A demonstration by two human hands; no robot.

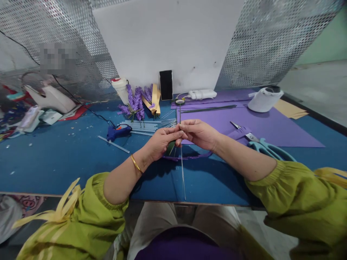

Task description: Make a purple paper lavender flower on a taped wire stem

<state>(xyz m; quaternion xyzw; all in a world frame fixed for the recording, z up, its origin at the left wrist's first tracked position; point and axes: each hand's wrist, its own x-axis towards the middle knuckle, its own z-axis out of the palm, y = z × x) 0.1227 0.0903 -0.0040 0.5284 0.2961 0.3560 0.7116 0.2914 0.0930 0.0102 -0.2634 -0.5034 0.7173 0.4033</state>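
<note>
My left hand (162, 141) and my right hand (199, 131) meet over the middle of the table, thumbs and fingertips pinched together. Several thin pale wires (182, 173) run through the pinch and hang toward the table's front edge. From the fingertips a narrow dark strip (180, 115) stretches away to a small roll of tape (179, 102), probably floral tape. Below the fingers lies a purple strip (189, 157) with a small-toothed edge, beside something green (170, 148) partly hidden by my left hand. Exactly which fingers grip the strip is hidden.
A blue glue gun (118, 133) with pale glue sticks (143, 125) lies on the left. Behind are purple flower sprigs (135, 103) and an upright phone (166, 85). Turquoise-handled scissors (267, 147) rest near purple sheets (287, 130) on the right, by a white container (265, 99).
</note>
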